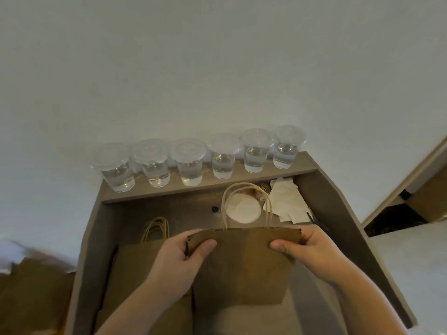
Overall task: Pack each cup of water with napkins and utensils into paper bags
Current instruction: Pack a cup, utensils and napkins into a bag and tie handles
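Head view: I hold one flat paper bag (244, 267) above the middle of the surface (188, 209). Its top edge runs left to right between the left grip (183, 257) and the right grip (312, 250). Each pinches a top corner, thumb on the near face, other fingers hidden behind. The mouth looks closed; parting its two faces is, I judge, the next move. Six lidded cups of water (221, 165) stand in a row on the shelf (302, 165) along the far edge, straight beyond the bag. Napkins (285, 199) lie at the far right corner, nearer the right grip. Spare bags (135, 267) lie beneath the left forearm. I can make out no utensils, and cannot identify the white disc (243, 210) behind the handles.
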